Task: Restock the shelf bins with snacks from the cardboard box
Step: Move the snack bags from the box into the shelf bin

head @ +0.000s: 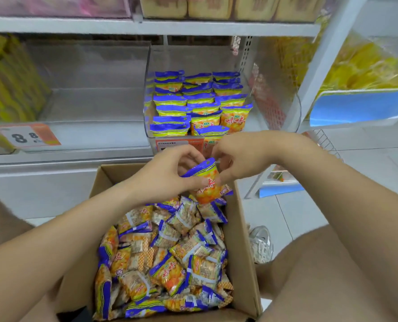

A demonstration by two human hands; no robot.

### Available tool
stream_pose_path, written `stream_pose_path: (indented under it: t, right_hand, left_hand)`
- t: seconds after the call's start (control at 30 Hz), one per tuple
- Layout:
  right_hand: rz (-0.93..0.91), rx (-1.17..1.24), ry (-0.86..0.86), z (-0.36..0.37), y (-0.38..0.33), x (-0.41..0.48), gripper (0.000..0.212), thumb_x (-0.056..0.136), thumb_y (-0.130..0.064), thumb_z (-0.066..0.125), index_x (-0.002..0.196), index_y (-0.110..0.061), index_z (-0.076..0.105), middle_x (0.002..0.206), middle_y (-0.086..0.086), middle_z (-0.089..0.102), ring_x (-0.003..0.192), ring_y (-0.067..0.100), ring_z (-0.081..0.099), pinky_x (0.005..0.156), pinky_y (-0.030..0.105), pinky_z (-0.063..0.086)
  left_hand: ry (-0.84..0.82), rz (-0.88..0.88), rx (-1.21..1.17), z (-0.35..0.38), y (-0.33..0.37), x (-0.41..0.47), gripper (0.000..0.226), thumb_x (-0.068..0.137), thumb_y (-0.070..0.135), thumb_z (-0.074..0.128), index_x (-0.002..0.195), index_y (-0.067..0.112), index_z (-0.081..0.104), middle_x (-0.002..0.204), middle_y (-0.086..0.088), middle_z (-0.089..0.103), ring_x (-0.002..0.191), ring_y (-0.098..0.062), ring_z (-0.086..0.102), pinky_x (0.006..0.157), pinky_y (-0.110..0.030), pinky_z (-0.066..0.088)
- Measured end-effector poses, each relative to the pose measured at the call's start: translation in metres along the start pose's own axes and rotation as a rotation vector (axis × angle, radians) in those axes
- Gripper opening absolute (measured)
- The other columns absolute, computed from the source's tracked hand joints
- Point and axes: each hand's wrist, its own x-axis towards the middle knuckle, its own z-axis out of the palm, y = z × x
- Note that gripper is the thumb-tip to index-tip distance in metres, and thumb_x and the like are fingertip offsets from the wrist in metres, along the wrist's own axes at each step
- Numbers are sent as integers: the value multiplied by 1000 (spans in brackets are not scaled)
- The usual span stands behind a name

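Head view: both my hands meet over the far end of the box, just short of the bin.
Left hand: fingers curled round the left side of one packet, thumb across its front.
Right hand: fingers bent, pinching the packet's right edge near the top seal; nothing else in it.
Packet: upright between my hands, blue seal up, orange body hanging below my fingers, clear of the heap.
Heap: loose packets in the box below my hands and nearer me, lying every way.
Bin stock: beyond my hands, packets standing in rows with seals up; I judge there is room at the front.
Weight: very light, I judge, as a puffed snack bag.
Feel: soft and air-filled, with film that is probably slick; the contents likely crush easily.
Hold: best by the flat top seal or lightly at both side edges, never squeezing the belly.
Risk: a loose pinch could let the film slide, and a hard one could break what is inside.
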Motion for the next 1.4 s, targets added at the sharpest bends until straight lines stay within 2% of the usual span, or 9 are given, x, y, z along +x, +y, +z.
stream_pose_path:
  t: [0.17, 0.37, 0.5, 0.63, 0.77, 1.0, 1.23, 1.3, 1.4]
  right_hand:
    - [-88, 327, 227, -20, 16, -18, 41, 86, -52, 80, 93, -12, 70, 82, 6, 72, 75, 23, 67, 71, 49, 57]
    - [10, 952, 574, -34, 55, -21, 41, 93, -10, 78, 124, -13, 52, 111, 8, 78, 103, 24, 76, 93, 55, 60]
    - [239, 575, 784, -29, 78, -9, 55, 88, -12, 76, 128, -25, 40, 105, 8, 70, 75, 24, 70, 75, 47, 60]
    - [337, 307, 605, -21, 84, 3, 57, 86, -15, 78, 138, -24, 56, 134, 10, 62, 100, 26, 61, 80, 26, 42]
    - [374, 345, 496, -9, 80, 27, 50, 87, -16, 77, 135, -22, 64, 146, 9, 54, 131, 31, 53, 93, 29, 41]
    - [474, 301, 580, -10, 77, 42, 44, 79, -17, 83, 121, -14, 68, 124, 11, 64, 106, 27, 59, 81, 34, 50]
    - [366, 219, 877, -13, 34, 9, 28, 83, -5, 59, 108, -16, 65, 105, 6, 59, 96, 29, 59, 78, 35, 46]
    - [226, 316, 847, 0, -1, -1, 17, 83, -10, 56, 89, -20, 69, 89, -2, 68, 87, 22, 63, 76, 34, 52]
    - [34, 259, 528, 38, -46, -1, 10, 82, -16, 58, 80, -24, 64, 83, -1, 70, 83, 25, 65, 74, 39, 57]
  left_hand:
    - [347, 140, -142, -8, 27, 4, 29, 85, 28, 88, 106, 21, 69, 100, 7, 74, 90, -10, 73, 77, -28, 60]
    - [540, 330, 422, -14, 33, 31, 45, 104, 31, 58, 147, 18, 49, 135, 2, 60, 121, -15, 58, 99, -33, 49]
    - [386, 368, 786, -5, 22, 42, 47, 102, 31, 54, 147, 19, 51, 151, -5, 48, 138, -27, 45, 110, -47, 43]
    - [287, 310, 961, 7, 9, 42, 49, 104, 45, 43, 149, 26, 47, 150, -1, 51, 140, -28, 42, 115, -47, 35]
    - [261, 328, 1000, 4, 1, 42, 57, 101, 40, 51, 154, 25, 41, 150, -2, 51, 145, -30, 40, 121, -48, 29]
    - [258, 336, 931, 1, 1, 37, 52, 99, 31, 57, 149, 21, 47, 150, -4, 52, 149, -29, 37, 124, -47, 29]
    - [595, 447, 906, 14, 5, 17, 5, 90, 18, 59, 93, 15, 57, 92, -2, 58, 91, -28, 52, 76, -41, 43]
    - [485, 308, 884, 26, -8, 6, 15, 84, 23, 62, 79, 21, 48, 73, 5, 53, 73, -24, 50, 64, -39, 43]
    - [-92, -83, 815, 49, -46, -9, 10, 85, 31, 61, 81, 27, 54, 77, 8, 61, 75, -21, 61, 66, -39, 56]
